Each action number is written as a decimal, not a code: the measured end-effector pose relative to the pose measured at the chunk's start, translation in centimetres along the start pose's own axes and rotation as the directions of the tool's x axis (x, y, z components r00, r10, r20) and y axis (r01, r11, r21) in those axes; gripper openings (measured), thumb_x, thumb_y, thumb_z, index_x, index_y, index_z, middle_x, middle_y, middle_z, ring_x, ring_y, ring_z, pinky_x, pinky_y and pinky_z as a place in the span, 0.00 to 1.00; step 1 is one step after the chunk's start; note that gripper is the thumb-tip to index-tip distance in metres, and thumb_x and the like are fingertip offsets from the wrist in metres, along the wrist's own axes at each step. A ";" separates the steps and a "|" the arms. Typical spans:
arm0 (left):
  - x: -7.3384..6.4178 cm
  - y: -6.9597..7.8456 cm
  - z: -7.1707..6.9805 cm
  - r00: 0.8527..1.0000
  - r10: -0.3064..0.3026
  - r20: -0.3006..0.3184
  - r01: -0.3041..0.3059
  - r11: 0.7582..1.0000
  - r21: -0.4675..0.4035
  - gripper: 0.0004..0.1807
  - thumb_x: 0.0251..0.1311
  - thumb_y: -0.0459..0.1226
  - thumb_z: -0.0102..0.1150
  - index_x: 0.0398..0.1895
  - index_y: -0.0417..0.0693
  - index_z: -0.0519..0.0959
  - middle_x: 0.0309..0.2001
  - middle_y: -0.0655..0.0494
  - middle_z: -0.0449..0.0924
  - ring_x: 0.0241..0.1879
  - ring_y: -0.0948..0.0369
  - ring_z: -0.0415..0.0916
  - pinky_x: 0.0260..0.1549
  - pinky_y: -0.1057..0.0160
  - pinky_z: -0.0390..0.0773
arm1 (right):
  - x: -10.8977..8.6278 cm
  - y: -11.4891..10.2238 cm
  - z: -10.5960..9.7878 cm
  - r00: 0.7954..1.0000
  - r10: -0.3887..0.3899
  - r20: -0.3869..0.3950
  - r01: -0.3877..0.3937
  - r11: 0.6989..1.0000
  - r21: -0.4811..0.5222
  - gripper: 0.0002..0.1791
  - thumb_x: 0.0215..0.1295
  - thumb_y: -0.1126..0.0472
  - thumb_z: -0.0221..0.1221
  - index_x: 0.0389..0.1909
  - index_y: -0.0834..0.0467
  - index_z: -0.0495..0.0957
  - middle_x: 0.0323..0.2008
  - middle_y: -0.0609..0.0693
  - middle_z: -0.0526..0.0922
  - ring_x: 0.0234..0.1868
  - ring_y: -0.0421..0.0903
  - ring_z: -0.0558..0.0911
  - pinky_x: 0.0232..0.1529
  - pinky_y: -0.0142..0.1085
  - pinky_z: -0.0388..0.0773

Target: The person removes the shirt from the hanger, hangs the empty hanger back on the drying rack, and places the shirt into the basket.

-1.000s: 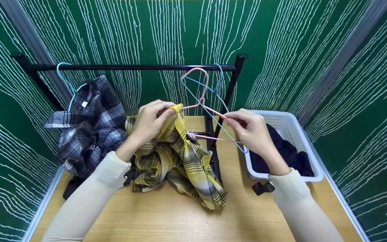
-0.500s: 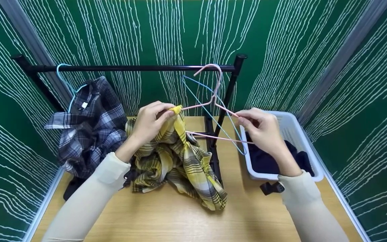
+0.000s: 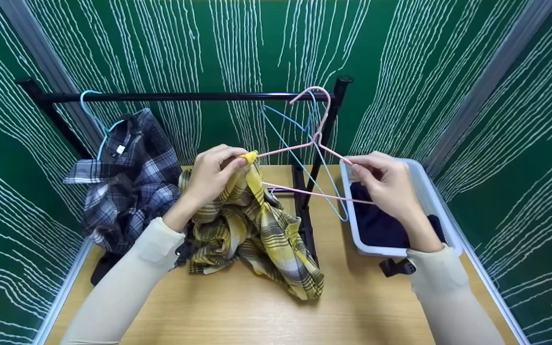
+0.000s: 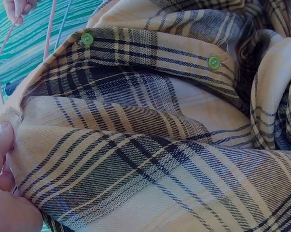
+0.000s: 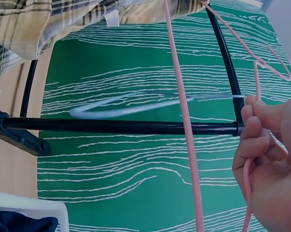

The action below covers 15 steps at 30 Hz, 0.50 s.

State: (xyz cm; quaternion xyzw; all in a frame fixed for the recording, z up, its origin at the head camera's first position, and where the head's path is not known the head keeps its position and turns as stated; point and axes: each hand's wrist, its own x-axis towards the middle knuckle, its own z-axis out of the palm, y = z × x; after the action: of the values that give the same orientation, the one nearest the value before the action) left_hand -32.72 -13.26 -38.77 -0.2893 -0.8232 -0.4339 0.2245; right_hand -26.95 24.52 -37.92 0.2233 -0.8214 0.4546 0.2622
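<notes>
In the head view my left hand (image 3: 216, 175) pinches the collar of a yellow plaid shirt (image 3: 285, 249), which hangs bunched down to the table. Green buttons show on its front band in the left wrist view. My right hand (image 3: 386, 184) grips one sloping shoulder of a pink hanger (image 3: 288, 149). The hanger's other shoulder runs into the shirt at the pinched collar, and its hook points up in front of the rack bar. In the right wrist view my curled fingers (image 5: 254, 140) wrap the pink wire, and its long bottom bar crosses the view.
A black clothes rack (image 3: 185, 97) stands behind. A dark plaid shirt (image 3: 127, 182) hangs on it at left from a light blue hanger (image 3: 84, 108); a bare blue hanger (image 3: 283, 136) hangs at right. A white basket (image 3: 424, 179) with dark cloth (image 3: 376, 225) stands under my right hand.
My right hand has moved right and slightly up with the pink hanger, whose hook slid right and up while its wire draws away from the shirt. My left hand stays nearly still.
</notes>
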 end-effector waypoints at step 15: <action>-1.3 -1.9 0.8 0.995 -0.104 -0.008 0.103 0.992 -0.070 0.10 0.71 0.39 0.67 0.50 0.47 0.90 0.44 0.55 0.89 0.45 0.61 0.82 0.49 0.62 0.79 | -0.4 0.5 -2.1 0.999 -0.040 -0.033 0.035 0.989 -0.142 0.11 0.71 0.71 0.66 0.45 0.54 0.92 0.31 0.48 0.86 0.27 0.39 0.73 0.26 0.25 0.67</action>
State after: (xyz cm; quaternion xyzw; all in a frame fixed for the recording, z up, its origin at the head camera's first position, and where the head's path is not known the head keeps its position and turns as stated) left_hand -33.17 -13.85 -41.10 -0.2513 -0.8201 -0.4751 0.1963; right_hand -26.49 26.57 -37.50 0.2113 -0.8424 0.3943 0.3004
